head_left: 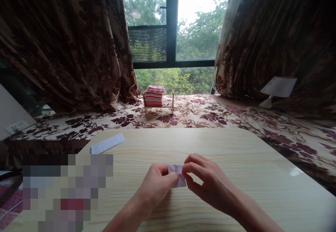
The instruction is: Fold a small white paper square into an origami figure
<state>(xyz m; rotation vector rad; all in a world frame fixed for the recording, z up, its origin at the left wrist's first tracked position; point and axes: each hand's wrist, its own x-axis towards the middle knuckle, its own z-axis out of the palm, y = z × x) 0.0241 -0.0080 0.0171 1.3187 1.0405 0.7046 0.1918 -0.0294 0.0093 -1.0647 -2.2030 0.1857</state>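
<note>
A small piece of folded white paper point(181, 180) is held above the table, with crease lines across its face. My left hand point(154, 186) pinches it from the left, the thumb lying flat over its front. At the paper's right edge, the thumb and index fingertips of my right hand point(207, 176) close on its upper corner, while the other fingers curl loosely. The fingers of my left hand behind the paper are mostly hidden.
The pale wood-grain table point(231, 148) has a white paper strip point(107, 143) at its far left. A blurred patch covers the near left. Beyond, a floral-covered ledge point(189, 114) bears a small rack point(172, 104) with pink striped folded cloths point(154, 97) and a lamp point(279, 86).
</note>
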